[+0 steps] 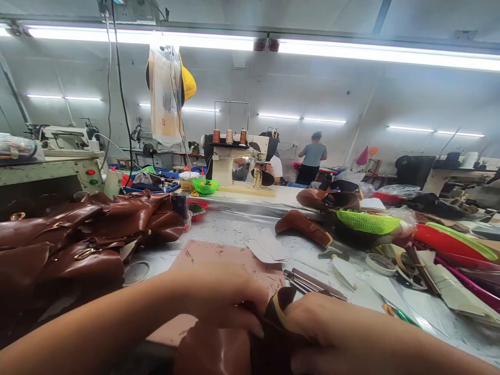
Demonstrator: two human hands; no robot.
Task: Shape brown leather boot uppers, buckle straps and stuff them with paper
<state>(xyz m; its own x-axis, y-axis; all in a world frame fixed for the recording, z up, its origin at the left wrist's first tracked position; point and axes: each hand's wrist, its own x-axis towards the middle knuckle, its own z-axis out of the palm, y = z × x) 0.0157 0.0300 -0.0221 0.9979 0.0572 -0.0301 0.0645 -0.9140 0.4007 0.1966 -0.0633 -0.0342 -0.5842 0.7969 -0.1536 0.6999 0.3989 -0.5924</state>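
A glossy brown leather piece point(213, 349) lies low in front of me, its lower part cut off by the frame edge. My left hand point(228, 297) pinches its upper edge, fingers curled down over it. Close by on the right, my right hand point(318, 323) grips the same edge, its fingertips partly hidden. Between the hands the edge folds up and shows a tan strip. Beneath is a pink work board point(222, 255) with small dark scraps. Just beyond my right hand lie slim metal tools point(304, 284).
Brown leather pieces with gold rings point(84, 252) are heaped at left. A brown boot-shaped piece point(304, 229), white paper point(267, 245), tape roll point(380, 264) and green basket point(367, 221) sit ahead and right. Behind stands a sewing machine point(224, 166); two people are farther back.
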